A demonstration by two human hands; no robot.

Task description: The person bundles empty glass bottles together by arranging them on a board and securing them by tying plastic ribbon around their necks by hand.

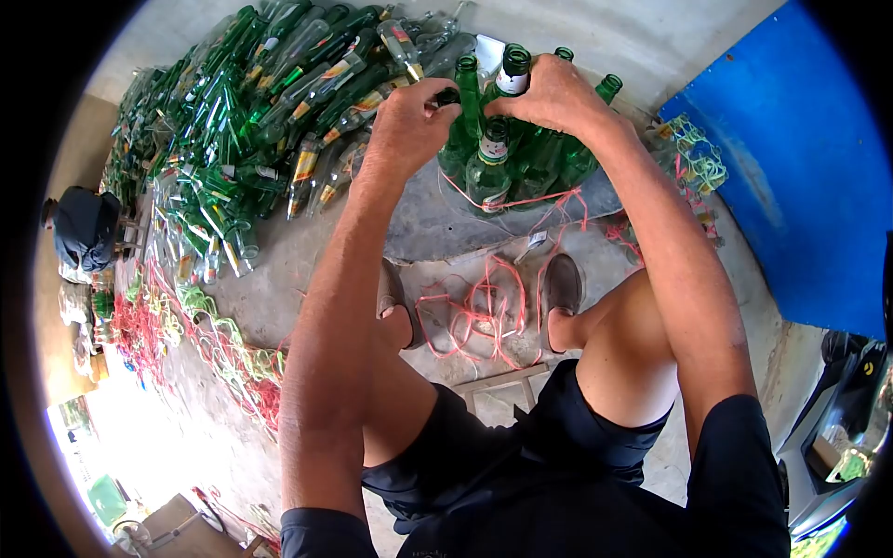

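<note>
Several green glass bottles stand upright in a tight group on a dark slab, with pink string around their lower part. My left hand is closed at the dark mouth of a bottle on the group's left side. On the other side, my right hand curves over the bottle tops, thumb towards a bottle neck with a white label. Its fingers are mostly hidden behind the hand and the necks, so its grip does not show.
A large heap of bottles lies at the upper left. Loose pink string lies on the floor between my feet. A blue panel stands at the right. Tangled string covers floor at the left, near a dark-clothed person.
</note>
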